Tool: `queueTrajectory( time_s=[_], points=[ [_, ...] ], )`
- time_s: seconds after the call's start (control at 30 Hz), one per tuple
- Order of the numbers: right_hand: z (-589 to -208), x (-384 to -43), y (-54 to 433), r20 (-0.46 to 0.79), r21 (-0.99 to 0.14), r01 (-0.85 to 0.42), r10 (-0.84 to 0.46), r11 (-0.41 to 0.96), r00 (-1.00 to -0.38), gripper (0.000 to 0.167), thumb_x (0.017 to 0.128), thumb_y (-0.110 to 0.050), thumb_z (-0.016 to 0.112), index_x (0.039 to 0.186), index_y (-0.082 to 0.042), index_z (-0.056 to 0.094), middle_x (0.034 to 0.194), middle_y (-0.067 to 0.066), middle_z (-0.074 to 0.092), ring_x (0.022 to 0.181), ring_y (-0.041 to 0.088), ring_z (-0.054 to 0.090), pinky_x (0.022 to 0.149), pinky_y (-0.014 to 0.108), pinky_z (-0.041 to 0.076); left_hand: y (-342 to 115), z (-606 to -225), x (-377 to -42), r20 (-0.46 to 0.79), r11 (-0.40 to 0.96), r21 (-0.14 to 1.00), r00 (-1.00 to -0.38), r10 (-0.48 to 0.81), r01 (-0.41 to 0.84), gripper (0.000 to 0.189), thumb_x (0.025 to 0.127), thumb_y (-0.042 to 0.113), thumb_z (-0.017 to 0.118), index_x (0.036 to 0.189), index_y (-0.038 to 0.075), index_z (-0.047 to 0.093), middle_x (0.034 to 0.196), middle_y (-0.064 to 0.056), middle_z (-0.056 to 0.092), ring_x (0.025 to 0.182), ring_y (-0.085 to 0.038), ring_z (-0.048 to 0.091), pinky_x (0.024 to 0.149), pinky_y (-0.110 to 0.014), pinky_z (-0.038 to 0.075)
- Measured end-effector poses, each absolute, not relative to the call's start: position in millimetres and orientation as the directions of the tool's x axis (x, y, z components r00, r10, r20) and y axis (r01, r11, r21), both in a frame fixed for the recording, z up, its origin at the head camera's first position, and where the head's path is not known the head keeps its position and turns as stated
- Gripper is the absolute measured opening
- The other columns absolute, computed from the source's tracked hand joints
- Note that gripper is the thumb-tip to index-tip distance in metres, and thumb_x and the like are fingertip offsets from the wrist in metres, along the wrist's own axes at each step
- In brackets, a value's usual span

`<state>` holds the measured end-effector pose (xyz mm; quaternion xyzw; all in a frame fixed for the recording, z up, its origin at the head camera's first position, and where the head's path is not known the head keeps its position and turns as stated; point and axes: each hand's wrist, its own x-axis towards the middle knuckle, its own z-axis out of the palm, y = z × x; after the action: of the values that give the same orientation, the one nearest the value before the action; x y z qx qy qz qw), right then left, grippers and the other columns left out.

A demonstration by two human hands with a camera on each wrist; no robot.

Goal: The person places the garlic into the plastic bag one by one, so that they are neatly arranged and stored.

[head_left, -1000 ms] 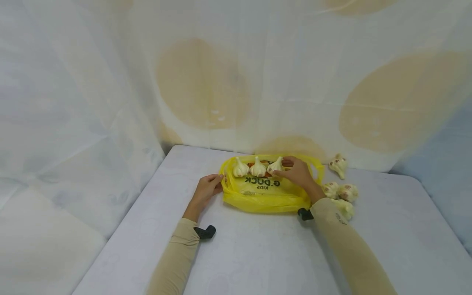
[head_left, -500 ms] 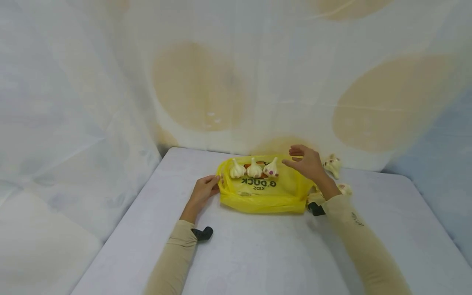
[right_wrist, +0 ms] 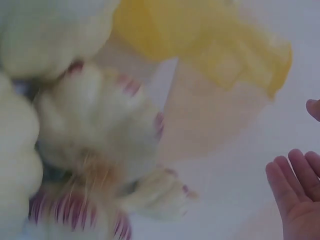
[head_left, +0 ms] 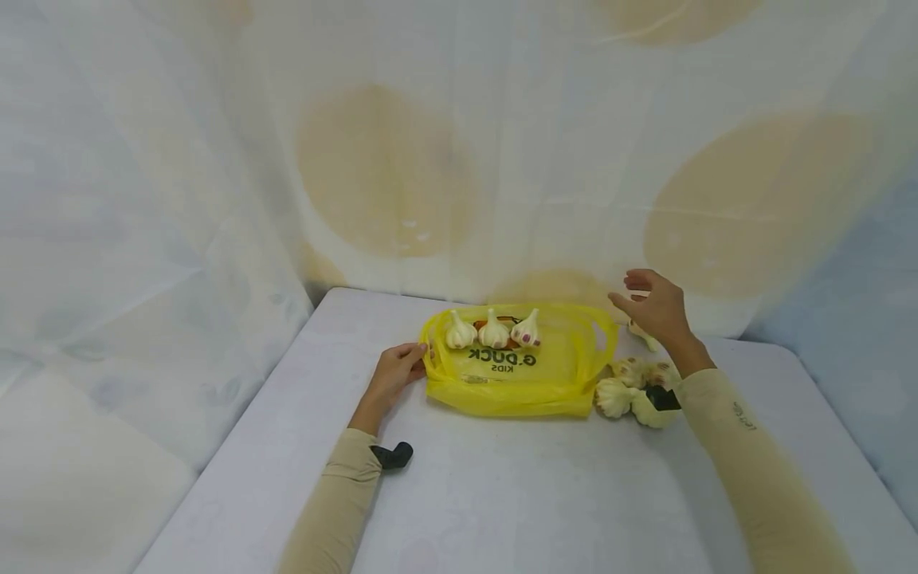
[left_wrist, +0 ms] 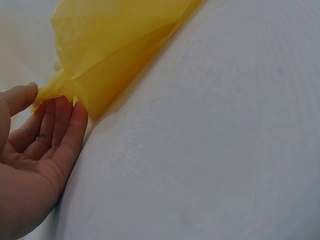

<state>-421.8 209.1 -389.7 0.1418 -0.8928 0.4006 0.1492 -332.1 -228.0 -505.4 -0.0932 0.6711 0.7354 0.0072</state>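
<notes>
A yellow plastic bag [head_left: 509, 401] lies flat on the table, printed with dark letters. Three white garlic bulbs [head_left: 493, 331] stand in a row on its print. My left hand [head_left: 390, 376] pinches the bag's left edge between thumb and fingers; the left wrist view shows the bunched yellow film [left_wrist: 57, 87] there. My right hand [head_left: 658, 309] is raised beyond the bag's right end, fingers apart and holding nothing. Below it sits a lone garlic bulb [head_left: 643, 336], partly hidden by the hand. Several more garlic bulbs [head_left: 613, 397] cluster beside the bag, large in the right wrist view.
The white table [head_left: 488, 494] extends toward me and to both sides. Behind its back edge hangs a pale curtain [head_left: 545, 159] with tan spots. A black wrist mount [head_left: 393, 456] sticks out from my left sleeve; the right one overlaps the garlic cluster.
My right hand has let go of the rightmost bulb in the row and moved right, over the lone bulb. My left hand keeps its hold on the bag's edge.
</notes>
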Motion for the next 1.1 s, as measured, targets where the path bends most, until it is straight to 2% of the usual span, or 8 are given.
queueTrajectory(
  time_s=[0.13,0.3,0.67,0.97,1.1],
  points=[
    [-392.3,-430.1,228.9,0.338,-0.621,-0.314,-0.116,0.718,-0.934,0.062,0.089,-0.032,0.072,0.133,0.007,0.050,0.125,0.030,0.057,0.113,0.044,0.055,0.092,0.056,0.047,-227.8,-504.5,-331.8,-0.141,-0.106,0.986,-0.983,-0.114,-0.129,0.032,0.098,0.025,0.062,0.118,0.000,0.066,0.111,-0.015,0.067,0.097,-0.022,0.064,0.084,-0.033,0.055],
    [-397.3,-442.3,248.8,0.243,-0.564,-0.258,-0.141,0.785,-0.960,0.067,0.090,-0.035,0.069,0.133,0.012,0.046,0.128,0.033,0.051,0.116,0.047,0.049,0.095,0.061,0.042,-228.4,-503.4,-332.4,-0.139,-0.118,0.985,-0.984,-0.113,-0.125,0.031,0.098,0.024,0.062,0.117,0.000,0.067,0.110,-0.015,0.067,0.097,-0.023,0.064,0.083,-0.033,0.055],
    [-419.5,-448.7,280.4,0.002,-0.467,-0.153,-0.172,0.871,-0.985,0.080,0.092,-0.043,0.063,0.132,0.022,0.037,0.127,0.041,0.043,0.113,0.054,0.044,0.091,0.063,0.041,-226.2,-505.8,-331.9,-0.144,-0.101,0.986,-0.984,-0.103,-0.133,0.033,0.097,0.028,0.062,0.116,0.001,0.067,0.109,-0.014,0.067,0.097,-0.022,0.063,0.086,-0.034,0.055],
    [-438.3,-445.3,292.1,-0.056,-0.446,-0.093,-0.132,0.890,-0.990,0.079,0.089,-0.047,0.066,0.119,0.023,0.047,0.120,0.040,0.049,0.106,0.054,0.048,0.084,0.060,0.045,-225.2,-505.6,-331.4,-0.163,-0.095,0.984,-0.978,-0.129,-0.151,0.033,0.097,0.027,0.062,0.117,0.001,0.067,0.109,-0.012,0.067,0.097,-0.021,0.064,0.085,-0.033,0.055],
    [-441.1,-445.0,293.3,-0.062,-0.456,-0.094,-0.137,0.885,-0.989,0.080,0.090,-0.050,0.064,0.120,0.022,0.047,0.121,0.039,0.049,0.106,0.053,0.049,0.083,0.060,0.046,-225.9,-507.8,-330.0,-0.166,-0.093,0.984,-0.977,-0.132,-0.155,0.034,0.097,0.029,0.063,0.117,0.002,0.067,0.108,-0.012,0.067,0.096,-0.020,0.064,0.083,-0.031,0.055]
  ],
)
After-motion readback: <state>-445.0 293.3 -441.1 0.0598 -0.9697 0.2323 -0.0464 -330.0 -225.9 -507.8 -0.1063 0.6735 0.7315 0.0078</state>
